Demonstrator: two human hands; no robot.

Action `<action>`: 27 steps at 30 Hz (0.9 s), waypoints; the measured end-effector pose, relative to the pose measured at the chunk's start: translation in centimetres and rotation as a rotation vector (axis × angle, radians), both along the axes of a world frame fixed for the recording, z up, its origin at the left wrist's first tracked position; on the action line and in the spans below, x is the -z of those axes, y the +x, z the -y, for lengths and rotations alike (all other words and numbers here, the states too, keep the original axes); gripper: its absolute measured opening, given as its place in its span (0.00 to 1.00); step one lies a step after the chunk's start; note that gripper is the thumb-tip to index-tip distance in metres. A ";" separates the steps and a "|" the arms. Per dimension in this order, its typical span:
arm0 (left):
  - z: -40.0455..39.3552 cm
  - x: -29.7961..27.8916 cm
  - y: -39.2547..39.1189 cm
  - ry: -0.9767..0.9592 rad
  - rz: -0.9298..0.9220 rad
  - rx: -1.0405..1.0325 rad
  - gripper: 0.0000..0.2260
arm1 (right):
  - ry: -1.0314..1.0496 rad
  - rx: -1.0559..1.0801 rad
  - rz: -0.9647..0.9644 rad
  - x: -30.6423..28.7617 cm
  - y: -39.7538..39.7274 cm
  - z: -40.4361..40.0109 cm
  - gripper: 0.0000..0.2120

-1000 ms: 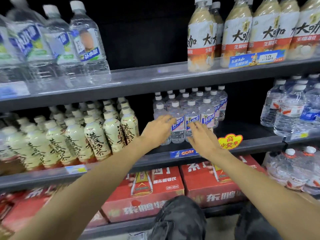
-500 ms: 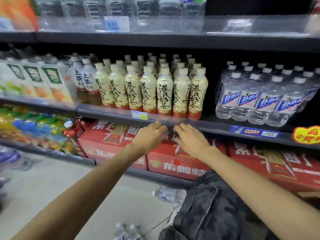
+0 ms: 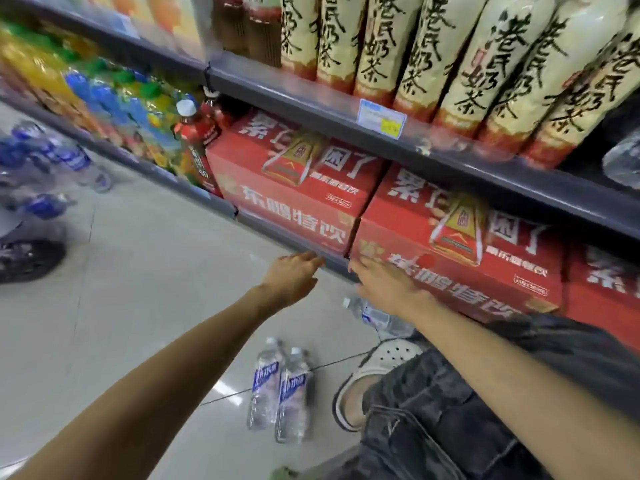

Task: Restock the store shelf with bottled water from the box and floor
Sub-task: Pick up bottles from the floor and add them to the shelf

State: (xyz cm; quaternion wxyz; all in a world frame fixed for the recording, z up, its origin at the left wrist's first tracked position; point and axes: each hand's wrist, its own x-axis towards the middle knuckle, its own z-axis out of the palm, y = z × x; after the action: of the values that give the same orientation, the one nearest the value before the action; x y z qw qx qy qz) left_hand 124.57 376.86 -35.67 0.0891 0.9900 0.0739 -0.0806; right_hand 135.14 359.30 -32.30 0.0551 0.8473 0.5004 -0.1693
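Reaching forward side by side, the left hand [image 3: 294, 277] and right hand [image 3: 388, 289] hang in front of the bottom shelf's front edge [image 3: 284, 237], both with fingers loosely extended and nothing in their grip. The right hand's fingertips lie just at the lower front corner of a red carton [image 3: 460, 251]; whether they touch it cannot be told. The left hand sits over the grey lip of the shelf, beside the neighbouring red carton [image 3: 294, 188].

Both cartons carry white Chinese lettering, "东鹏特饮" along the front and large "累了 困了" on top, with a picture of a gold and red bottle; small print in a box is too blurred to read.

On the shelf above [image 3: 450, 157], a row of cream bottles [image 3: 485, 64] bears bold black brush writing "港民奶茶" over a red base. A pale blue price tag [image 3: 382, 118] with a yellow patch clips to that shelf's edge; its figures are illegible.

Two water bottles [image 3: 280, 389] lie together on the floor [image 3: 138, 289] below the arms, clear with blue-and-white labels whose characters are smeared. A third water bottle [image 3: 374, 315] lies near the shelf's foot, partly hidden behind the right wrist. More blue-capped water bottles [image 3: 45, 157] lie blurred at the far left of the floor.
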 end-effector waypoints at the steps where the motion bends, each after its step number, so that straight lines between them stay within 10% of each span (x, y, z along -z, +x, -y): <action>1: 0.1 1.3 -0.2 -0.017 -0.014 0.000 0.18 | -0.042 -0.007 -0.014 1.1 0.1 0.0 0.18; 27: 3.3 18.5 -6.7 -0.318 -0.413 -0.365 0.20 | -0.382 -0.029 -0.177 20.0 3.1 -2.6 0.24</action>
State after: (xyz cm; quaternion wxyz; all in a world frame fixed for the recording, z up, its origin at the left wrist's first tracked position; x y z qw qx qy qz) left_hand 117.90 373.56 -54.15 0.2390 0.8967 0.2532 -0.2733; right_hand 138.28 361.95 -52.26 0.1733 0.7959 0.4742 -0.3341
